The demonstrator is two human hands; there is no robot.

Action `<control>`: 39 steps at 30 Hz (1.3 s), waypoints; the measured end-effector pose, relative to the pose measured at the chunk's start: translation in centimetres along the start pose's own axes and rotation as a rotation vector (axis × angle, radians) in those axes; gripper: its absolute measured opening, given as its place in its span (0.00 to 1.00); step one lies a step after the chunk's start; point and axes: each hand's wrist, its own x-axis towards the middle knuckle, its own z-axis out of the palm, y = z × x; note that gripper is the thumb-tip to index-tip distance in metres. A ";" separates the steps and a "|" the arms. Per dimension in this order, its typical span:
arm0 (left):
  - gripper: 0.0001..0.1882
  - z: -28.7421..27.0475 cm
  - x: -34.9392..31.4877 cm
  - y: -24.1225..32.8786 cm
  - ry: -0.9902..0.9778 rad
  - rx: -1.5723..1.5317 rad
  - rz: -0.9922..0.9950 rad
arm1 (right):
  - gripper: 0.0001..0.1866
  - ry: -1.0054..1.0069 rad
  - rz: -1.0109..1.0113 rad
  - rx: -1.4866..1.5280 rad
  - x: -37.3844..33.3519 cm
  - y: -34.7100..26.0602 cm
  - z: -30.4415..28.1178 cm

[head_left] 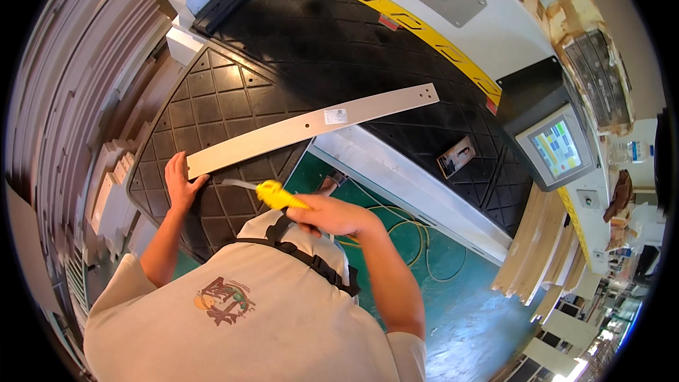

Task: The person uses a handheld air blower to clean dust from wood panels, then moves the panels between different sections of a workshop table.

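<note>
A long, narrow pale board (276,137) with drilled holes and a white label lies slantwise on the black ribbed mat (212,110). My left hand (181,181) grips the board's near left end, its fingers at the end and the thumb by the lower edge. In my right hand (327,214) is a yellow air blow gun (273,194), the fingers wrapped round its handle. The gun's thin nozzle points left, toward my left hand, below the board and apart from it.
Stacked panels (92,49) crowd the left side. A white machine beam (506,32) with a yellow strip (417,27) arches across the back. To the right stand a touchscreen (555,148) and a stack of boards (530,247). A yellow hose (422,240) loops over the green floor (442,297).
</note>
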 end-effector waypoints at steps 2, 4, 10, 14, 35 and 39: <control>0.46 0.1 -0.2 -0.6 0.006 0.007 -0.007 | 0.18 0.224 -0.018 -0.014 -1.1 0.1 -1.2; 0.45 -0.2 -0.2 -0.3 0.001 -0.006 -0.021 | 0.19 0.437 0.040 -0.133 -3.6 -0.7 -3.4; 0.45 -0.5 0.5 0.9 -0.010 -0.046 -0.049 | 0.21 1.123 0.260 -0.174 -12.9 0.7 -14.3; 0.45 -0.5 0.5 0.6 -0.023 -0.046 -0.070 | 0.22 1.354 0.394 -0.252 -15.7 -0.3 -18.7; 0.45 -1.5 2.1 1.1 -0.143 -0.075 -0.123 | 0.15 0.963 -0.068 -0.277 6.0 11.2 -10.4; 0.41 -1.7 1.8 1.6 -0.130 -0.072 0.019 | 0.16 0.936 -0.179 0.780 8.3 14.1 -15.6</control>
